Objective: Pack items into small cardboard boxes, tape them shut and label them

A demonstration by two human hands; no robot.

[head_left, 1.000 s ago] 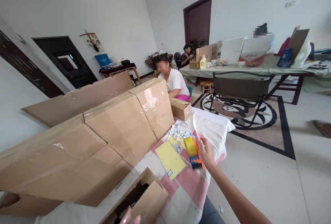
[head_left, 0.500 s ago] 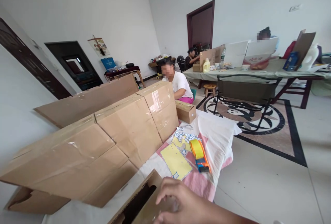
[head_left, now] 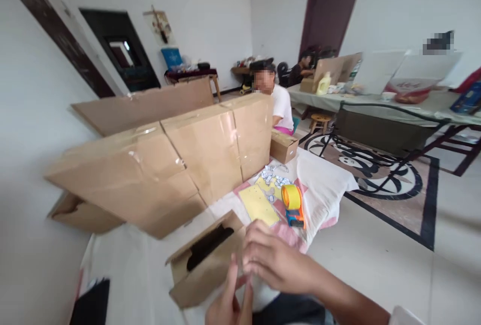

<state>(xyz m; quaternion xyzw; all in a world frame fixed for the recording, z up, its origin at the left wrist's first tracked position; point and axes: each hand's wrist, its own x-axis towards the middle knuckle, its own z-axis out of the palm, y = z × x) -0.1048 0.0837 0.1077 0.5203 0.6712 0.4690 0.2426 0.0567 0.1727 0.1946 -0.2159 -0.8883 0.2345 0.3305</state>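
Note:
My right hand (head_left: 276,261) has its fingers bunched together over the near right end of a small cardboard box (head_left: 208,280). Close below it my left hand (head_left: 230,297) is in a pinch, thumb and index finger nearly meeting the right fingertips. Whatever lies between the fingers is too small and blurred to make out. The box has a dark cut-out opening in its upper side and rests on a cloth-covered surface. Beyond my hands lie a yellow roll of tape (head_left: 292,197) on an orange and blue dispenser and a yellow sheet (head_left: 259,206).
Large taped cardboard boxes (head_left: 203,149) form a wall on the left. Small paper pieces (head_left: 276,179) lie near a brown carton (head_left: 284,145). A co-worker in a white shirt (head_left: 281,107) sits behind. A folding chair (head_left: 383,129) stands right.
My left hand has come into view and joined the right at the box's end. The right fingers have closed from a loose spread. The view has shifted, showing more of the small box.

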